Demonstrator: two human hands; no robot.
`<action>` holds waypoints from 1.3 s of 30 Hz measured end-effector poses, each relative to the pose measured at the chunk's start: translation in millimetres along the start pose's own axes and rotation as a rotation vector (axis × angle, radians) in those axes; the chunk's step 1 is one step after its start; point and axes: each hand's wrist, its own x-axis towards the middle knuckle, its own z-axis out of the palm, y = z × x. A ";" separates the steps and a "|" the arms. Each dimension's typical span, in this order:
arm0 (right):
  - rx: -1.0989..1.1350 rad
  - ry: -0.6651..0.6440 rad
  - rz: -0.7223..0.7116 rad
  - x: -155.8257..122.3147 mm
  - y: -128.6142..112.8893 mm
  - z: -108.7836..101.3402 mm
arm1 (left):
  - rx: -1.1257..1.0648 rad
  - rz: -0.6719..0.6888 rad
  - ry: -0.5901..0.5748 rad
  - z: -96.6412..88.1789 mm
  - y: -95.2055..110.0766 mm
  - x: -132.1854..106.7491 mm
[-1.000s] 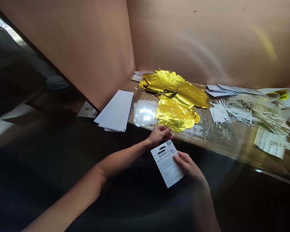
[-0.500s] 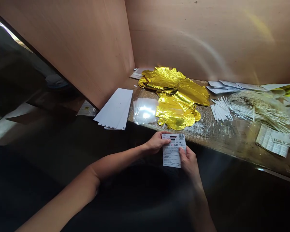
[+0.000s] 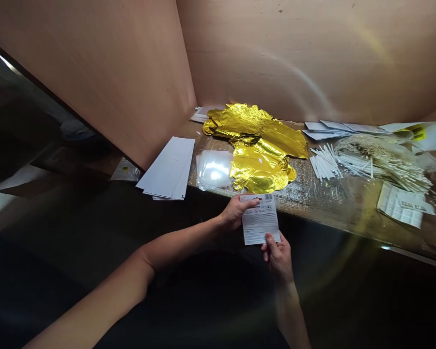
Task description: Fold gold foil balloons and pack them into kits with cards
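Observation:
A white printed packaging card [image 3: 259, 223] with a barcode and small text is held up in front of the table's near edge. My left hand [image 3: 235, 212] grips its upper left, thumb lying across the face near the top. Down at the lower right corner, my right hand [image 3: 279, 254] pinches the card between thumb and fingers. Just beyond it lie crumpled gold foil balloons [image 3: 263, 162], flat and overlapping. Clear plastic bags [image 3: 214, 169] rest to the left of the foil.
White paper sheets [image 3: 167, 169] overhang the table edge at left, by a wooden partition [image 3: 131, 87]. To the right are loose white sticks [image 3: 326, 162], a plastic bag of sticks [image 3: 388, 157], folded leaflets [image 3: 401, 206] and white envelope-like sheets [image 3: 343, 128] along the back panel.
My right hand has slid down from the card's right side to its lower right corner. The left thumb reaches further across the top. The view has shifted slightly.

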 end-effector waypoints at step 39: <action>0.203 0.232 -0.113 25.7 -23.3 -28.1 | 0.104 -0.019 -0.153 59.6 -46.0 39.8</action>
